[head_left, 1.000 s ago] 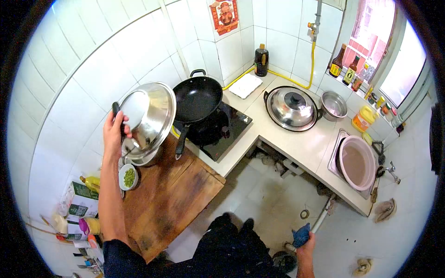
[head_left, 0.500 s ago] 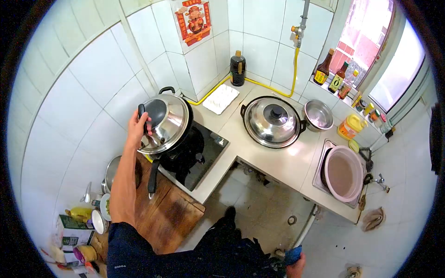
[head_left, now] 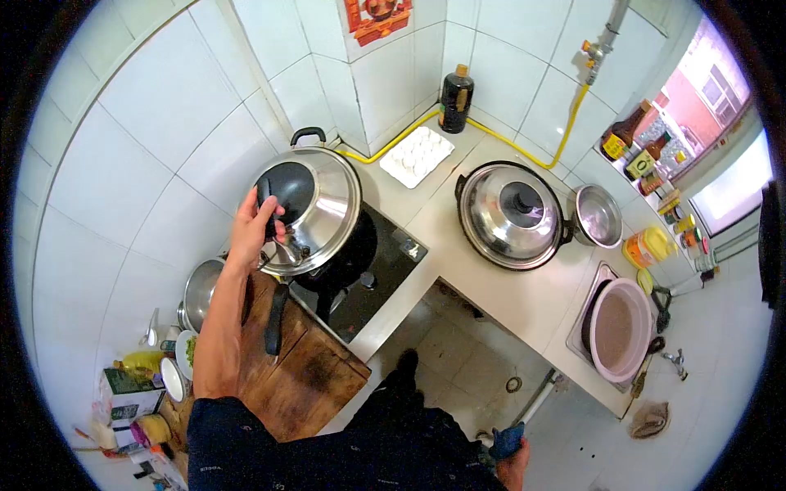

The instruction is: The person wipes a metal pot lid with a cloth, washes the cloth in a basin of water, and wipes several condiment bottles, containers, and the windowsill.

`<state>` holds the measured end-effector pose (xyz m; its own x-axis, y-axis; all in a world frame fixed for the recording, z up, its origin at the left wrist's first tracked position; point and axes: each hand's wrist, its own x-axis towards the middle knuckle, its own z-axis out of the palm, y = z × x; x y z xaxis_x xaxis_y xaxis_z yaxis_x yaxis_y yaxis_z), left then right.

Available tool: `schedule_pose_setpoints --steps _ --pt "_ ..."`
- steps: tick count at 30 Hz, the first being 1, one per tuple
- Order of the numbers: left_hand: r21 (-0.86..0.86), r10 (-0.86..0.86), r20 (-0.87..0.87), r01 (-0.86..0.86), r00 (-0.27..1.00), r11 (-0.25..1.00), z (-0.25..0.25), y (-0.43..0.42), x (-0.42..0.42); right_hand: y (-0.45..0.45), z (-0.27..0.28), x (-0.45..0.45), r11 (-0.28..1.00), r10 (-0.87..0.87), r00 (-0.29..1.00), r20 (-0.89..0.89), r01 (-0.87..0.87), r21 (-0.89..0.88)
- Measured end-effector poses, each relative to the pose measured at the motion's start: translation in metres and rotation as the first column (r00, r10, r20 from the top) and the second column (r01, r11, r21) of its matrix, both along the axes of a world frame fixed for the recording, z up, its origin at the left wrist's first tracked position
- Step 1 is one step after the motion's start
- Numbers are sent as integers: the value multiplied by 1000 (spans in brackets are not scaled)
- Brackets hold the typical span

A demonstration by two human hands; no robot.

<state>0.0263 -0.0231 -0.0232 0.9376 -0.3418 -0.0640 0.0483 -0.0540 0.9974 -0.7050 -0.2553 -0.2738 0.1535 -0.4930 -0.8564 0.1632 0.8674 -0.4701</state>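
My left hand (head_left: 250,231) is closed around the black upright handle of a domed steel lid (head_left: 332,204) with a dark round window. Under the lid is a black wok (head_left: 354,252) on the stove (head_left: 385,282); its long black handle (head_left: 276,319) points toward me. I cannot tell whether the lid's rim touches the wok all round. Low at the right, my right hand (head_left: 514,468) grips a dark blue, soft-looking thing (head_left: 508,440), perhaps a folded cloth. Part of that hand is cut off by the frame's edge.
A second lidded pan (head_left: 508,233) stands on the counter beside a metal bowl (head_left: 596,217). White tray (head_left: 416,155) and dark bottle (head_left: 455,100) are at the back. A pink basin (head_left: 598,327) sits in the sink. A wooden board (head_left: 315,385) lies left of the stove.
The view has shifted, so the counter things appear farther right and the wall poster higher. My left hand stays on the lid handle, and my right hand still holds the blue thing.
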Motion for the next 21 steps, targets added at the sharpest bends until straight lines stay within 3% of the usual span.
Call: schedule_pose_setpoints --steps 3,6,7,9,13,15,19,21 --pt "-41 -19 -43 17 999 999 -2 -3 1 -10 -23 4 995 3 1000 3 -3 -103" --pt "-18 -27 -21 27 999 999 -7 -3 10 -29 11 38 998 56 998 23 -56 -21" --pt "-9 -37 -31 37 999 999 -6 -2 12 -36 1 33 998 66 998 23 -65 -23" --pt "-13 -33 -48 32 998 999 -10 4 16 -46 -13 30 996 55 981 188 -40 -83" --pt "3 -3 -145 3 989 1000 -12 17 26 -57 -6 40 995 86 981 171 -77 -57" --pt "38 197 2 -197 980 980 -4 31 29 -52 15 63 992 28 997 75 -19 -122" --pt "25 280 35 -281 959 959 13 54 19 -62 43 68 995 64 996 -68 -69 -74" --pt "30 312 35 -313 949 949 12 58 10 -66 60 71 953 279 948 -152 -293 -78"
